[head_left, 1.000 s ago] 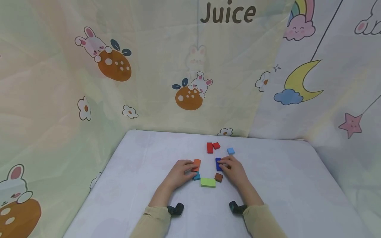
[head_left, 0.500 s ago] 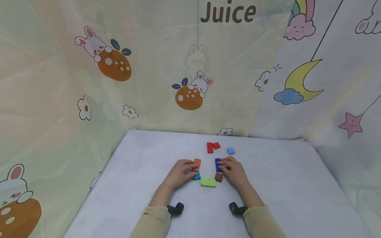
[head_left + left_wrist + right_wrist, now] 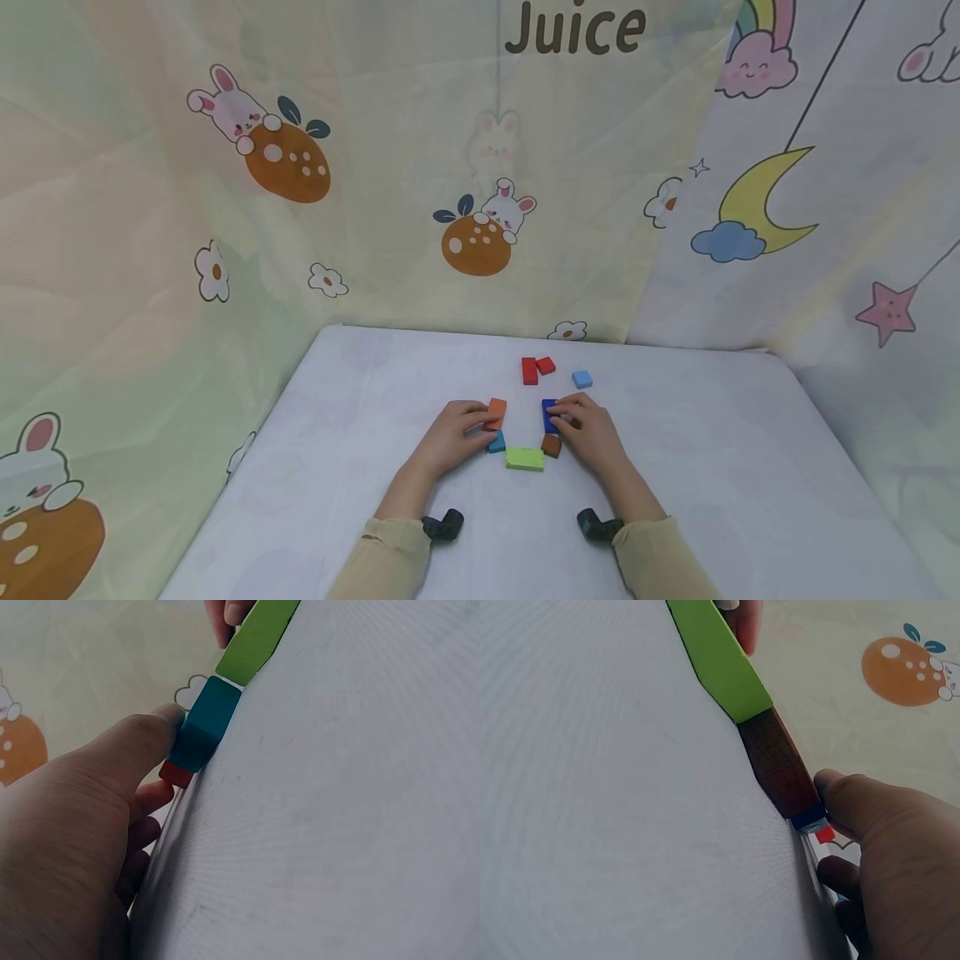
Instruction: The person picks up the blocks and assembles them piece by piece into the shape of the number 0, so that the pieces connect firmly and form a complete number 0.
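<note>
On the white-covered desk [image 3: 300, 500], with 12 o'clock as its far edge, five small, seemingly wooden blocks form a curve that opens away from the person, and by its look the arrangement is only partly built. The lime-green rectangular block [image 3: 524, 459] lies at 6 o'clock as the base; the teal block [image 3: 497, 446] sits at 7 to 8, and the orange rectangular block [image 3: 498, 406] continues that side at 10. Opposite, the brown square block [image 3: 551, 447] sits at 4 to 5 and the dark blue rectangular block [image 3: 547, 417] at 2. Both sides and the base therefore seem laid, while the stretch at 12 between the two upper ends has nothing bridging it. Three pieces remain outside the curve: a red rectangular block [image 3: 529, 372] at 12, a smaller red block [image 3: 546, 365] just beside it towards 1, and a light blue block [image 3: 582, 379] farther out between 1 and 2; they look unused so far. The left hand [image 3: 452, 435] has a finger on the orange block and its thumb against the teal one, though whether it grips or merely steadies them I cannot tell. The right hand [image 3: 590, 431] appears to pinch the dark blue block narrowly between thumb and finger.
</note>
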Motion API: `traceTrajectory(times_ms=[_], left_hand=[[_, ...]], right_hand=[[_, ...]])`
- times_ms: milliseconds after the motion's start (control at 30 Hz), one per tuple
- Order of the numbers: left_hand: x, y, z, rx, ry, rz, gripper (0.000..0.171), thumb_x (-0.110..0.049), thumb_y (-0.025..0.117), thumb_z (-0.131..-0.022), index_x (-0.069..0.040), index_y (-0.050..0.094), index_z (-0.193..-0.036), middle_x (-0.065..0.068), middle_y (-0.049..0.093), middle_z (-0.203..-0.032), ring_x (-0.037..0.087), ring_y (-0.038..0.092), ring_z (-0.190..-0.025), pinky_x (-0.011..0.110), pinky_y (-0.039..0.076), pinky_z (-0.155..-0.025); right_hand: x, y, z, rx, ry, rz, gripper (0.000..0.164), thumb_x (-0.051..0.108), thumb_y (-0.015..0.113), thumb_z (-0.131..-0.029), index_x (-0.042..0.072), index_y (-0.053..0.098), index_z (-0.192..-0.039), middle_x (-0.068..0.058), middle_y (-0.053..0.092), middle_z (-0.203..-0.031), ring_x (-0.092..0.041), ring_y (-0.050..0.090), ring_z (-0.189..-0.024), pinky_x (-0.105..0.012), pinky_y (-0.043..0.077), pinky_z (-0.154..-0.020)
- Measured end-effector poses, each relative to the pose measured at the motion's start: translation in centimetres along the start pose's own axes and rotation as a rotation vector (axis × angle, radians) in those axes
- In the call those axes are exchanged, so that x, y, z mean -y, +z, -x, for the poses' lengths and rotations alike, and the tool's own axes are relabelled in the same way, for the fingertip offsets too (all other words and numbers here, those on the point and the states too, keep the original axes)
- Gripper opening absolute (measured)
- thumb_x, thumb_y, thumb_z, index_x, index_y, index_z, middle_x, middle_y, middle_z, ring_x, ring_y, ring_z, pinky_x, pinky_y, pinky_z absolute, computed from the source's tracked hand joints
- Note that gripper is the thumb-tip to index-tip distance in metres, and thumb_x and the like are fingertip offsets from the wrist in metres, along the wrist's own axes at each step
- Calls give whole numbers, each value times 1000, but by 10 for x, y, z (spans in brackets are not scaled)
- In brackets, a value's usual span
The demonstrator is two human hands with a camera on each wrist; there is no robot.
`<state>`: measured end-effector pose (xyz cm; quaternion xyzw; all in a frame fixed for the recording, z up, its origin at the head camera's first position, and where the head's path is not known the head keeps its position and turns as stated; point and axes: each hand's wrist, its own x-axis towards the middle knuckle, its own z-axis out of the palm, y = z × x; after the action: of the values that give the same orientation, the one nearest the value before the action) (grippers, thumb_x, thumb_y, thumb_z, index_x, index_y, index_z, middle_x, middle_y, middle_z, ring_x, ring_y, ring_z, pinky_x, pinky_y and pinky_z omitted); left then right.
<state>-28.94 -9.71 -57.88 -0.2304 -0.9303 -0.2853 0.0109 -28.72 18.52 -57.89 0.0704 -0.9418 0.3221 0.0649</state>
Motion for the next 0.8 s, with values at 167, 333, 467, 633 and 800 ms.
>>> traceTrajectory(times_ms=[167, 333, 467, 633, 800], left_hand=[[0, -1, 0, 5, -6, 12, 39, -47, 67, -92, -35, 65, -129, -4, 57, -137, 18, 47, -132, 40, 44, -110], [1, 1, -1, 4, -9, 8, 39, -47, 67, -92, -36, 65, -129, -5, 57, -137, 17, 47, -132, 38, 44, -110], [2, 2, -2, 4, -12, 7, 39, -47, 67, -92, -36, 65, -129, -5, 57, -137, 17, 47, -132, 38, 45, -109], [1, 0, -2, 7, -8, 0, 40, -48, 67, -92, -35, 65, -129, -5, 57, -137, 17, 47, -131, 39, 44, -110], [1, 0, -2, 4, -1, -4, 40, -47, 67, -92, -34, 65, -129, -4, 58, -136, 18, 48, -131, 39, 43, -110]], right_hand=[[0, 0, 0, 0, -4, -10, 21, 29, 70, -93, 24, 74, -112, 1, 63, -120, -23, 59, -112, -49, 46, -98], [2, -2, 1, -1, 0, -19, 20, 29, 71, -92, 24, 75, -111, 1, 62, -121, -23, 59, -113, -49, 47, -98], [3, -3, 1, 9, 4, -22, 21, 29, 70, -92, 23, 74, -112, 0, 62, -123, -24, 58, -114, -50, 47, -99], [2, -2, 1, 11, 4, -24, 21, 28, 70, -92, 22, 74, -112, 0, 61, -125, -24, 57, -115, -50, 48, -100], [1, -2, 1, 8, -1, -29, 20, 28, 70, -92, 22, 74, -111, 0, 61, -125, -25, 57, -117, -51, 48, -100]])
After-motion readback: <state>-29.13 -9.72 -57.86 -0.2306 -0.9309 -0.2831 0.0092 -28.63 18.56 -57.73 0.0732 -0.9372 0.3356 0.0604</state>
